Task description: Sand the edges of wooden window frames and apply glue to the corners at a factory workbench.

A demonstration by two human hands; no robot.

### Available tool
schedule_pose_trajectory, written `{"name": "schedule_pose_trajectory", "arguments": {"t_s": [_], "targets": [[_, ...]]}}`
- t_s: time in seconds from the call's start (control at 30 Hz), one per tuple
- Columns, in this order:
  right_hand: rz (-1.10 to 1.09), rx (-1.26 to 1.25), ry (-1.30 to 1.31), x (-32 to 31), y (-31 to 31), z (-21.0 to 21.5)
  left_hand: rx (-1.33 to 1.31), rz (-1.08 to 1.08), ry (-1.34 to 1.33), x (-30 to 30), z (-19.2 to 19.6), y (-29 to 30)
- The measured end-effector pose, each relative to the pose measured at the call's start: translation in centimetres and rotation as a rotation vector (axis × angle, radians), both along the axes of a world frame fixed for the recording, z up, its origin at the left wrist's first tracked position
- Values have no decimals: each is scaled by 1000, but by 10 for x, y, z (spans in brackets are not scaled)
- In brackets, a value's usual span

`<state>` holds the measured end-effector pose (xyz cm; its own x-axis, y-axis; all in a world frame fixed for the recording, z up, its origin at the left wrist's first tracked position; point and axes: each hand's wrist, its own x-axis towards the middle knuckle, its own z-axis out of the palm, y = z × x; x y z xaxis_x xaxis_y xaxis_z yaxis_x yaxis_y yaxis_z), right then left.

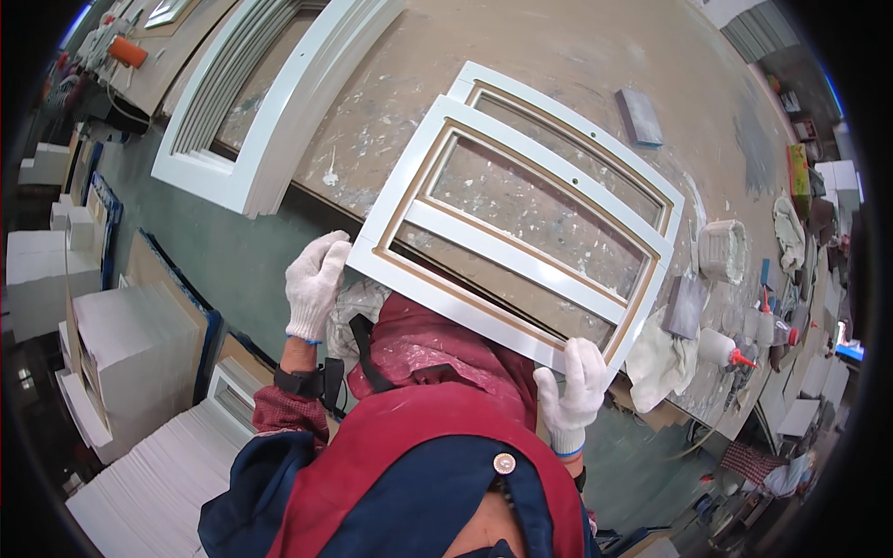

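Observation:
A white frame [446,291] with a crossbar and tan inner grooves lies tilted across the table's near edge. It partly covers a second white frame [558,118] just beyond it. My left hand [314,286], in a white knit glove, has its fingers curled at the upper frame's left corner. At the near right corner my right hand [572,395], gloved the same way, rests its fingers over the frame's edge, with the thumb apart on the near side. What the undersides of my fingers touch is hidden.
Several white frames [279,121] stand stacked at the table's far left. Sanding blocks [639,117], a white tub [722,251], a rag [662,361] and a red-tipped bottle [718,348] lie on the paint-spotted table [419,56]. White panels [139,353] are piled on my left.

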<state>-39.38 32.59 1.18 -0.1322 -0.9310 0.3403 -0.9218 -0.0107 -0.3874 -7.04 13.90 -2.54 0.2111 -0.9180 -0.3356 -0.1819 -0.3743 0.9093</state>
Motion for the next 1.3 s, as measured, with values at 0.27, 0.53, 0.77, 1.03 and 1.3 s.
{"name": "schedule_pose_trajectory", "arguments": {"t_s": [0.27, 0.53, 0.77, 1.03, 1.3], "targets": [[97, 155, 131, -3, -18, -12, -5, -39, 61, 6, -30, 6], [77, 202, 211, -7, -17, -28, -8, -195, 27, 4, -45, 14], [88, 220, 213, -14, -18, -34, 116, -243, 3, -10, -31, 18], [32, 80, 168, -12, -22, 0, 91, -390, -84, -16, -12, 19], [-154, -371, -1066, -44, -41, 66, 113, -573, 266, -44, 31, 20]]}}
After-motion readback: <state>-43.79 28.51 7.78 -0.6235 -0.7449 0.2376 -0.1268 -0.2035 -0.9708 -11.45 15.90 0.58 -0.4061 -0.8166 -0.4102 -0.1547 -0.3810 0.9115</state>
